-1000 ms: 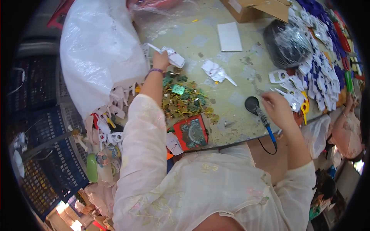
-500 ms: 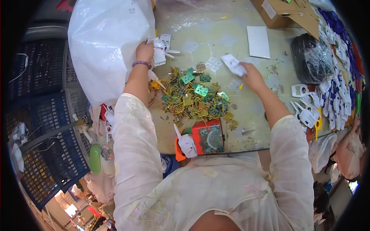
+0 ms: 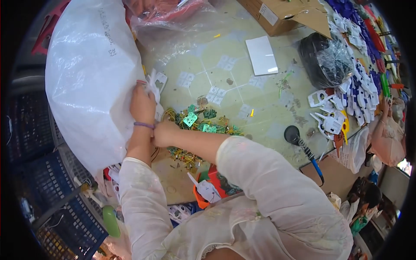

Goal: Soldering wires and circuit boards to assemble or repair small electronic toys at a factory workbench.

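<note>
My left hand (image 3: 143, 104), with a purple bracelet at its wrist, is closed on a white plastic part (image 3: 152, 89) beside the large white sack (image 3: 86, 82). My right hand (image 3: 165, 133) reaches across to the left and touches or nearly touches my left wrist. Its fingers are hidden there, so what it holds, if anything, does not show. Just right of the hands lies a tangled heap of green circuit boards (image 3: 190, 118) with yellow wires. A white part with a long prong (image 3: 207, 190) rests in an orange holder by the table's near edge.
A soldering iron with a blue cord (image 3: 307, 149) lies at the right edge. Farther back are a white rectangular block (image 3: 261, 56), an open cardboard box (image 3: 277, 19) and a black plastic-wrapped bundle (image 3: 326, 60). White plastic parts (image 3: 331, 121) pile up at the right.
My right hand, which held a white piece out on the right, has swung left to my left wrist. My left hand has turned and shifted slightly, and the view has turned right.
</note>
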Demonstrator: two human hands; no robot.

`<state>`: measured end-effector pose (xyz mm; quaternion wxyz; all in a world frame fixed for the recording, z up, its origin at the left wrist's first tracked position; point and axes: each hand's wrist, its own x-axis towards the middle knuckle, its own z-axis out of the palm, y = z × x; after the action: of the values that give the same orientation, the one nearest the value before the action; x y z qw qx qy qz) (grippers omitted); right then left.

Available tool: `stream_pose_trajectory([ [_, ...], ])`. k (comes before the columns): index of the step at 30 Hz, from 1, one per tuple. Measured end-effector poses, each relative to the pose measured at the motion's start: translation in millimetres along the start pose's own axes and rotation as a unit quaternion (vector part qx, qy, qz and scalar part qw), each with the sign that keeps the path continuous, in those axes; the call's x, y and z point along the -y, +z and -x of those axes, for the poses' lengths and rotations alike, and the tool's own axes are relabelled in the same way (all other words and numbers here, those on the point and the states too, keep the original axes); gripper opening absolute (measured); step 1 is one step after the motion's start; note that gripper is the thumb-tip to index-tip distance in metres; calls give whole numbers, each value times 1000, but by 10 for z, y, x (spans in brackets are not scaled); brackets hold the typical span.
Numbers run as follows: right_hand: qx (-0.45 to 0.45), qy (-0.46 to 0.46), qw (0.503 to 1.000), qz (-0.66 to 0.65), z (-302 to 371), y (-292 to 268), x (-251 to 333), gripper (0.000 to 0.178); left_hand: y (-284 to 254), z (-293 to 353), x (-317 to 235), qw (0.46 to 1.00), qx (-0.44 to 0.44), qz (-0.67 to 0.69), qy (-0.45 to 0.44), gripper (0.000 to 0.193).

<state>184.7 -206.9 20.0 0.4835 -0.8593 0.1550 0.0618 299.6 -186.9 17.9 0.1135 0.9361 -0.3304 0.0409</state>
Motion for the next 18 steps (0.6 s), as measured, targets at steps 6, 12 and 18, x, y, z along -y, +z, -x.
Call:
stream_pose_trajectory([
  [6,-110,13,978,178,18,-1024,-1091,20,156,195,-261,929,6,-317,189,41],
  [12,-269,138,842,448,263,-2062,-2434,38,310,206,-763,890,226,-151,365,16],
  [18,-161,243,882,370,662,-2272,-2630,33,369,214,-979,878,316,-251,256,17],
])
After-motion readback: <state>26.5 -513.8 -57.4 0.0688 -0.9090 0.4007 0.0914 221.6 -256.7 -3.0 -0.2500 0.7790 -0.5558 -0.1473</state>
